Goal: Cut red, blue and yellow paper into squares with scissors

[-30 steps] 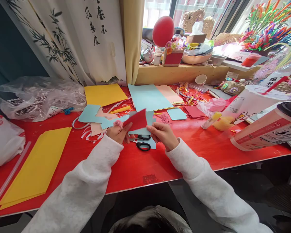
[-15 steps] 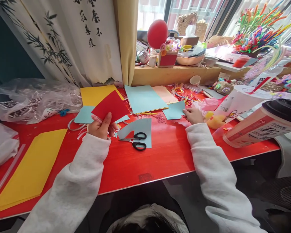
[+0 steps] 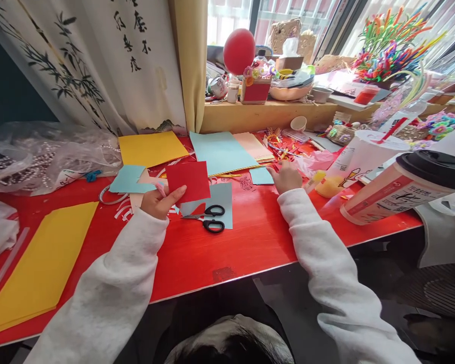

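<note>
My left hand [image 3: 160,202] pinches a red paper piece [image 3: 189,181] by its lower left edge, above the red table. To its right my right hand [image 3: 288,177] is at the right edge of a small light blue paper [image 3: 261,176]; its fingers point away over the scraps and are partly hidden, so I cannot make out a grip. Between the hands, black-handled scissors [image 3: 208,218] lie on a grey-blue sheet [image 3: 225,192], blades pointing left. Another cut light blue piece [image 3: 127,179] rests left of my left hand.
Yellow sheets [image 3: 49,263] lie at the left, with more yellow paper [image 3: 149,148] and a large light blue sheet [image 3: 220,151] at the back. Two drink cups [image 3: 394,189] stand at the right. A plastic bag of beads [image 3: 53,156] sits at the back left.
The red paper in my left hand has turned and lowered. My right hand has shifted on the small light blue paper, which now lies flatter. The whole view has moved slightly.
</note>
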### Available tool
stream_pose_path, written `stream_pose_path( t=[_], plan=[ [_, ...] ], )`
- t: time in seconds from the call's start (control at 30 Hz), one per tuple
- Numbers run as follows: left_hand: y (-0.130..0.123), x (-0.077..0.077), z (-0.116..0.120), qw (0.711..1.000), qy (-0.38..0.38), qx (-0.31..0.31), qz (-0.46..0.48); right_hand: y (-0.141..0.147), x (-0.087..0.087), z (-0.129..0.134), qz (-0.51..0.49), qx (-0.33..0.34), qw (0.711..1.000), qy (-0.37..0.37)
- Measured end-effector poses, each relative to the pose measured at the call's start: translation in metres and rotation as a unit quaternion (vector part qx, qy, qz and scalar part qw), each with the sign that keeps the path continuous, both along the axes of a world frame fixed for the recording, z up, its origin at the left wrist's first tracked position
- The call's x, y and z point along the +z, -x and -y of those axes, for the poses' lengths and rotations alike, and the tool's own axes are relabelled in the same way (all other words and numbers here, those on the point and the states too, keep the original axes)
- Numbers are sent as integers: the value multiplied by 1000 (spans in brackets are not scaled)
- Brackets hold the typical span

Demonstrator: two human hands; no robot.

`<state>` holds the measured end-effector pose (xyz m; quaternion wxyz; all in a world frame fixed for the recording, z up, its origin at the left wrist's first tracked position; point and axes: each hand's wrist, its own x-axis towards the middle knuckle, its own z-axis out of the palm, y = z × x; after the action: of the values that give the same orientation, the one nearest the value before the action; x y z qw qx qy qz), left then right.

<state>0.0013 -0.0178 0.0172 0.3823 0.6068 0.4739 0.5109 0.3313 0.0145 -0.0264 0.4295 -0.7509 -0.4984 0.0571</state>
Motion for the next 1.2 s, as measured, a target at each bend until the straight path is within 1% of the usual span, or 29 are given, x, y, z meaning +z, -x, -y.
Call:
stream_pose_path(
  t=[0.03, 0.07, 0.1, 0.13, 0.17, 0.2, 0.27, 0.33, 0.43, 0.5, 0.57, 0.67, 0.73, 0.8, 0.87, 0.93, 1.0, 1.03, 1.1, 1.17, 1.2],
  plan=[
    [0, -2, -1, 1000, -10, -17, 24, 13, 4, 3, -5, 31, 999, -15],
    [0, -3, -2, 998, -22, -31, 47, 27, 7, 6, -22, 84, 996, -25],
    [0, -4, -3, 996, -34, -41, 66, 41, 9, 10, -44, 156, 987, -19],
    [-1, -5, -4, 995, -43, -48, 80, 56, 10, 12, -67, 222, 973, -8],
    [-1, -6, -4, 994, -47, -50, 89, 69, 10, 15, -110, 305, 946, 9],
    [-1, -6, -5, 994, -45, -45, 93, 81, 10, 17, -133, 351, 927, 21],
    [0, -6, -5, 995, -38, -20, 90, 98, 10, 20, -155, 382, 911, 25],
    [0, -4, -5, 995, -31, -1, 92, 108, 13, 23, -162, 360, 919, -3],
    [1, -1, -3, 991, -21, -13, 135, 113, 21, 29, -200, 318, 924, -68],
    [0, 0, -1, 986, -21, -29, 166, 115, 26, 30, -233, 300, 920, -98],
    [-1, 1, 0, 981, -22, -33, 191, 114, 27, 29, -266, 281, 916, -110],
    [-2, 0, -2, 973, -9, -23, 230, 109, 28, 24, -313, 229, 911, -141],
    [-3, -2, -5, 971, 0, -14, 241, 106, 28, 21, -329, 219, 904, -163],
    [-3, -4, -6, 971, 1, -11, 240, 104, 28, 19, -335, 228, 899, -168],
    [-4, -5, -7, 968, 5, -16, 251, 105, 26, 18, -340, 226, 899, -156],
    [-6, -6, -7, 961, 19, -26, 274, 107, 23, 19, -342, 198, 906, -151],
    [-7, -6, -6, 958, 33, -38, 283, 109, 20, 19, -335, 157, 915, -162],
    [-7, -7, -6, 961, 39, -40, 269, 110, 19, 19, -332, 138, 916, -176],
    [-6, -10, -7, 978, 58, -49, 192, 111, 17, 18, -345, 123, 907, -207],
    [-5, -13, -8, 990, 76, -82, 86, 112, 15, 16, -379, 139, 883, -238],
    [-5, -14, -8, 989, 84, -111, 46, 113, 15, 16, -396, 153, 870, -249]
  ],
)
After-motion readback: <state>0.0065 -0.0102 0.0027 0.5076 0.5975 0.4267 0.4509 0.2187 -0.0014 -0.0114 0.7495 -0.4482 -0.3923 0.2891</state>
